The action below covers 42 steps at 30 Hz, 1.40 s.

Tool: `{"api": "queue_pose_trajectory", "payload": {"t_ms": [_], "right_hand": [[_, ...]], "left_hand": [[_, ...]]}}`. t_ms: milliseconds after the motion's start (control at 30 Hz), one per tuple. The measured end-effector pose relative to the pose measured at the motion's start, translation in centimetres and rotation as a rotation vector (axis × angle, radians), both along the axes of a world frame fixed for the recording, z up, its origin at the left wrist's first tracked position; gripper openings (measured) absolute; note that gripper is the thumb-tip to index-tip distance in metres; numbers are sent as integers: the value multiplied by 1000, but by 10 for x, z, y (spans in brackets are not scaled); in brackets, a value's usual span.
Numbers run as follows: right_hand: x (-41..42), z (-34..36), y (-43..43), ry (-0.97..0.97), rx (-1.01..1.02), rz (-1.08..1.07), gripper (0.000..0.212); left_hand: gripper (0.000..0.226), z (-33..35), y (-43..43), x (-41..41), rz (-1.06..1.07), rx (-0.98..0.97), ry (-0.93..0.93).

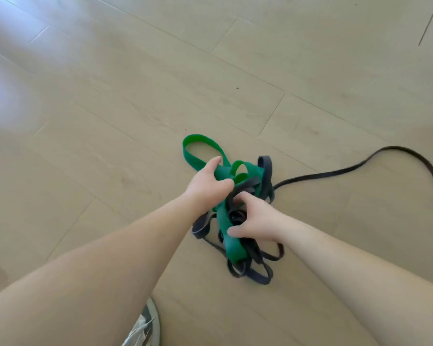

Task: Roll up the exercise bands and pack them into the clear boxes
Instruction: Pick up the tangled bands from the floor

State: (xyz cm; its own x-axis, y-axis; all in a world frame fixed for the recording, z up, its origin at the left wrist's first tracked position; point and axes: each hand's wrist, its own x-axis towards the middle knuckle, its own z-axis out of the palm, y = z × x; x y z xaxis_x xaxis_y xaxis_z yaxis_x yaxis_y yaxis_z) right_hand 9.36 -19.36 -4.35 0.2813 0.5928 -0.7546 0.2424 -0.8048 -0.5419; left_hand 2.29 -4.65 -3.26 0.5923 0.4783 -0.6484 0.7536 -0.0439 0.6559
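While both bare arms reach to the middle of the frame, the left hand [210,186] curls its fingers round a broad, flat green band [231,248], smooth and matte like rubber, with one loop standing up at upper centre. Just below, the right hand [258,221] hooks its fingers into the narrower dark bands [260,273], thumb on the green strip. All lie tangled on the pale wood-plank floor [110,121]. One dark strap [335,173] curves off toward the right edge. A grey shoe [145,328] shows at the bottom.
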Motion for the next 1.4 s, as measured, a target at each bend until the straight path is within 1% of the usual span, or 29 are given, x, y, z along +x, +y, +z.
{"api": "queue_pose_trajectory", "payload": {"t_ms": [33, 67, 133, 167, 200, 233, 267, 300, 333, 367, 400, 467, 533, 567, 633, 700, 767, 800, 900, 933, 967, 1000, 1033, 1100, 1133, 1200, 1267, 1333, 1400], "right_hand": [[13, 4, -2, -62, -41, -22, 82], [25, 7, -5, -153, -105, -2, 88], [44, 8, -14, -335, -248, 71, 110], [50, 4, -20, -377, -292, 70, 124], [54, 1, -27, -371, -318, 30, 138], [56, -6, -34, -318, -341, -52, 150], [57, -11, -41, -227, -348, -144, 158], [54, -15, -46, -120, -334, -226, 161], [49, -19, -49, -24, -291, -286, 159], [43, -23, -49, 44, -228, -332, 153], [36, -27, -48, 76, -167, -357, 144], [21, -40, -40, 83, -109, -352, 128], [6, -51, -33, 95, -79, -379, 123], [0, -54, -30, 105, -47, -407, 118], [-11, -48, -28, 104, 41, -473, 98], [-15, -40, -32, 68, 95, -543, 91], [-15, -37, -36, 35, 108, -580, 93], [-14, -34, -37, 21, 112, -596, 98], [-6, -25, -39, -18, 125, -649, 134], [-3, -21, -41, -20, 134, -683, 143], [0, -18, -44, -33, 155, -697, 147], [2, -15, -47, -51, 187, -676, 148], [4, -14, -50, -77, 198, -610, 144], [3, -15, -53, -100, 168, -462, 131], [1, -18, -55, -103, 151, -433, 125], [1, -24, -58, -87, 142, -468, 119], [3, -28, -60, -56, 158, -524, 118], [5, -28, -60, -24, 183, -556, 117], [4, -27, -56, -5, 199, -544, 117]], "left_hand": [[71, -3, -9, 1, -35, -13, 1], [67, -7, -17, 1, -65, 14, -1], [49, -17, -24, 0, -127, 141, 11], [43, -22, -22, -2, -156, 203, 31], [40, -29, -19, -5, -187, 254, 58], [38, -35, -16, -9, -218, 293, 113], [39, -45, -12, -14, -243, 326, 190], [39, -51, -10, -21, -273, 340, 302], [39, -59, -9, -28, -290, 319, 392], [38, -64, -11, -33, -282, 263, 437], [38, -69, -14, -37, -247, 206, 422], [46, -72, -23, -40, -143, 165, 324], [64, -64, -26, -35, -36, 161, 216], [69, -60, -27, -32, 20, 127, 166], [68, -53, -29, -28, 84, 25, 65], [65, -45, -35, -26, 1, 10, 25], [62, -41, -45, -25, -87, -2, 25], [59, -39, -49, -24, -104, -20, 18], [51, -32, -60, -17, -62, -57, -35], [50, -31, -62, -13, -19, -56, -51], [51, -31, -62, -10, 12, -49, -57], [54, -33, -63, -9, 23, -41, -56], [58, -33, -63, -8, 20, -39, -47], [66, -35, -63, -6, 1, -64, -41], [69, -36, -62, -4, -18, -81, -39], [67, -37, -60, 1, -80, -112, -29], [62, -37, -60, 3, -145, -128, -10], [59, -39, -63, 2, -143, -141, -24], [57, -37, -68, 0, -99, -144, -50]]}}
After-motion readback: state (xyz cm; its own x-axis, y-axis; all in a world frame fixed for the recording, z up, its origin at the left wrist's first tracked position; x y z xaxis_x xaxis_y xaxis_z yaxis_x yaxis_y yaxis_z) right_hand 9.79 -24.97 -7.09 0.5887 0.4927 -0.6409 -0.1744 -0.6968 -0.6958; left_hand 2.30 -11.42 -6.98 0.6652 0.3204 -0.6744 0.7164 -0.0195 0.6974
